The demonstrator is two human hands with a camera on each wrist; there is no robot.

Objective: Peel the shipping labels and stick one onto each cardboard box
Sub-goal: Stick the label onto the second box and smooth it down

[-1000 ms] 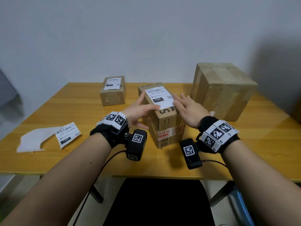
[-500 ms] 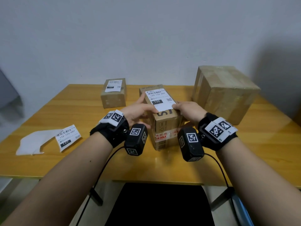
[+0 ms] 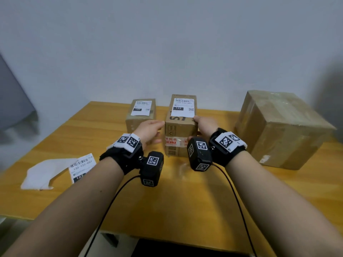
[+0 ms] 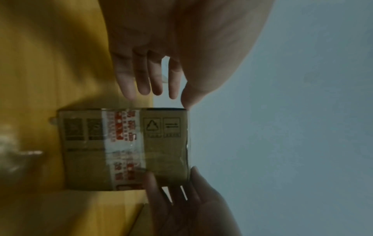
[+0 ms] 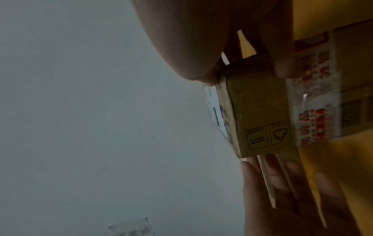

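The middle cardboard box [image 3: 181, 127] stands on the wooden table [image 3: 185, 197] with a white shipping label [image 3: 182, 107] stuck flat on its top. My right hand [image 3: 204, 125] grips its near right top corner: the thumb lies on the top edge and the fingers run down the side [image 5: 260, 111]. My left hand [image 3: 150, 129] is beside the left face with straight fingers. In the left wrist view its thumb tip touches the box [image 4: 125, 148] at the top edge. A small box [image 3: 140, 117] behind left carries a label. The large box [image 3: 282, 128] at right has none.
A loose label [image 3: 81, 167] lies at the table's left on white backing paper [image 3: 42, 173]. A grey wall rises right behind the boxes. The table's front edge runs below my forearms, and cables hang from both wrist cameras.
The middle box has slid back and turned square, and now stands next to the small labelled box. Both hands went with it. My left fingers have straightened off its side.
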